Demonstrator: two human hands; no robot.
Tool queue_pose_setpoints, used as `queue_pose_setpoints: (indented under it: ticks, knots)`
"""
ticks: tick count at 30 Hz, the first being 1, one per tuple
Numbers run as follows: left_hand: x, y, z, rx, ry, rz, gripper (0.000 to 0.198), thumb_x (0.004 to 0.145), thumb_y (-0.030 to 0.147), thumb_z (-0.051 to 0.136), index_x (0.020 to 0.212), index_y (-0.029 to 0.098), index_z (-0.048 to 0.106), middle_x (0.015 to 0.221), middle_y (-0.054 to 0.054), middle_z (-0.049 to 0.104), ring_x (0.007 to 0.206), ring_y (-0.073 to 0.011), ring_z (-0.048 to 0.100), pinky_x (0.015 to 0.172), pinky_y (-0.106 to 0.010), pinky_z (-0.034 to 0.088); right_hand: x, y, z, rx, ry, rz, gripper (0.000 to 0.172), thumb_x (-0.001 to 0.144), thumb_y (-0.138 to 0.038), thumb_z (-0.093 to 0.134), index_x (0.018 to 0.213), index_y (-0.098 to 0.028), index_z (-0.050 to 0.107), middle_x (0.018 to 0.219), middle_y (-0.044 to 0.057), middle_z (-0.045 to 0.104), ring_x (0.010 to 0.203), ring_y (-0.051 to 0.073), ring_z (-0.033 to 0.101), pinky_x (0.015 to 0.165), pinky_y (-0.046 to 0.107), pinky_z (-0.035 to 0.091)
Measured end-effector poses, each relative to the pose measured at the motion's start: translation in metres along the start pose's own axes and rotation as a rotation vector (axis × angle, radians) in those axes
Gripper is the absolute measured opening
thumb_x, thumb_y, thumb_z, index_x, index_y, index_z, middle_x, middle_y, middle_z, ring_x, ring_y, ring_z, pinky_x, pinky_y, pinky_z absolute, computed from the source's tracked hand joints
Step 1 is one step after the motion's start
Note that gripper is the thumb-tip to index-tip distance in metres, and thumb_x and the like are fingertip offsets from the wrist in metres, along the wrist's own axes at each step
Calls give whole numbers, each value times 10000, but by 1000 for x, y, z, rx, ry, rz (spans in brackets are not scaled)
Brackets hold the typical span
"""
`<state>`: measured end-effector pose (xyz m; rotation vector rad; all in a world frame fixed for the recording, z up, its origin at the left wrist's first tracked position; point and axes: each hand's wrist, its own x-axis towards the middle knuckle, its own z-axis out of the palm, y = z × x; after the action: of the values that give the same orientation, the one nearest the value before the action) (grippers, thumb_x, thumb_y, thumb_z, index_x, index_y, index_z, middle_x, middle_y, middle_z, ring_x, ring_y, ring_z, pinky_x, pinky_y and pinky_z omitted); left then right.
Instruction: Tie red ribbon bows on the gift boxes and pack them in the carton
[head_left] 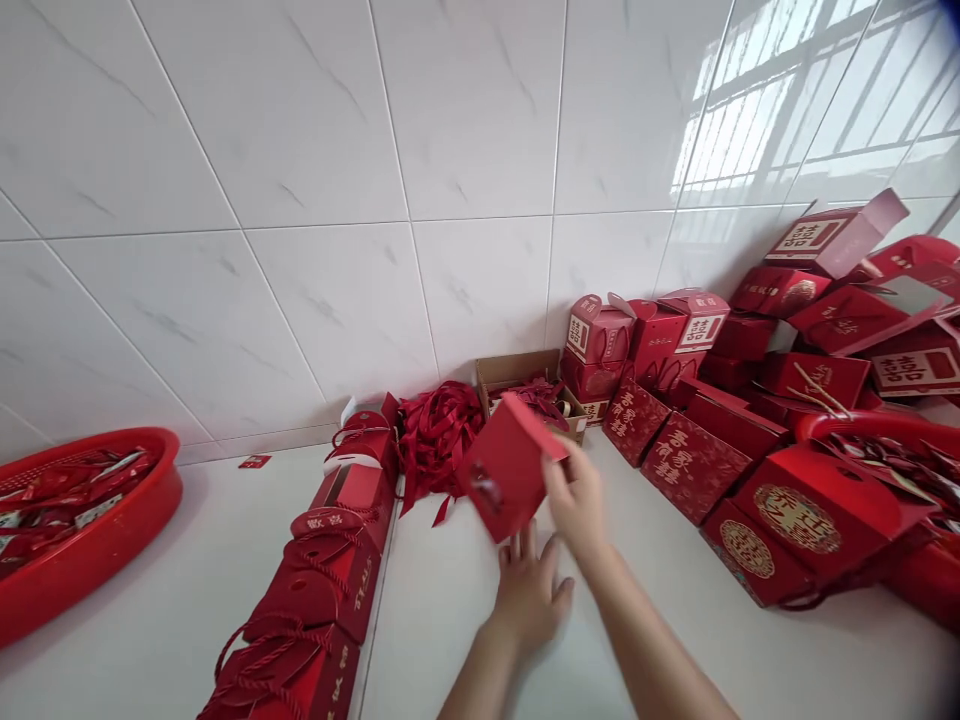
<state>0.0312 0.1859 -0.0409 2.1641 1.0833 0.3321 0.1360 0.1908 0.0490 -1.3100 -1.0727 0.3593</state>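
Note:
My right hand grips a red paper gift box by its right edge, thumb and fingers pinched on the card. The box is tilted above the white surface and a little blurred. Just below its lower corner, my left hand lies with fingers stretched out and holds nothing I can see; I cannot tell whether its fingertips touch the box. Behind the box are a heap of dark red ribbons and an open cardboard box with more red ribbon pieces in it.
A row of red gift boxes with cord handles runs along the left. Many red boxes are piled at the right. A red plastic basket of small packets stands far left, another red basket at right. A tiled wall closes the back.

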Motion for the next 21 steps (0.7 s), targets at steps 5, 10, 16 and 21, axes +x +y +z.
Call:
queue_pose_setpoints:
  ticks: [5,10,16,21]
  knots:
    - [-7,13,-53,-74,11,-27,428,740,426,648,1119,229,620,1151,-152,679,1093,-352,619,943,-531,442,24,-9,-87,-130,331,-95,248,871,-394,492,1002,-202,580,958,71,662,851,221,599,731,324,466]
    - [9,46,-90,-255,343,64,456,902,491,476,1283,248,410,1226,-117,588,1148,-254,576,980,-434,429,31,-2,-119,-134,-38,76,212,866,-403,503,903,-210,582,877,59,649,811,219,588,673,310,464]
    - [61,53,-81,-782,202,280,729,819,385,658,1450,308,300,1185,-79,627,1064,-230,611,925,-377,467,31,9,-96,258,-274,203,368,861,-445,542,1159,-282,403,900,9,627,724,167,595,643,285,484]
    - [102,26,-61,-918,206,239,153,715,304,687,797,178,717,825,-41,688,819,-193,609,757,-285,454,45,43,-91,73,-377,208,262,815,-446,567,930,-220,499,851,10,571,748,148,560,646,251,453]
